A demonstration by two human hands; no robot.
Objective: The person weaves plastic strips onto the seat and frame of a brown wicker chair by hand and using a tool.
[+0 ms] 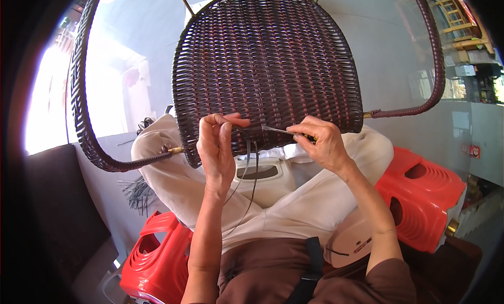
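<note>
A dark brown woven wicker chair seat (pixel 268 57), flecked with red, rests tilted over my lap. My right hand (pixel 323 142) grips a flat-tipped screwdriver (pixel 279 130) by its black and yellow handle, and its metal tip meets the weave near the seat's front edge. Left of that tip, my left hand (pixel 216 149) is closed with thumb and fingers drawn together over the weave. Its fingertips are blurred, and whatever they may hold is hidden. Two loose dark strands (pixel 255 170) hang from the front edge between my hands.
Curved wicker-wrapped arms extend at the left (pixel 81 107) and right (pixel 438 57). A red plastic stool (pixel 425 191) stands to the right, another red stool (pixel 157 257) to the left. A beige stool (pixel 278 173) sits between my legs. Cut strands (pixel 137 196) lie at left.
</note>
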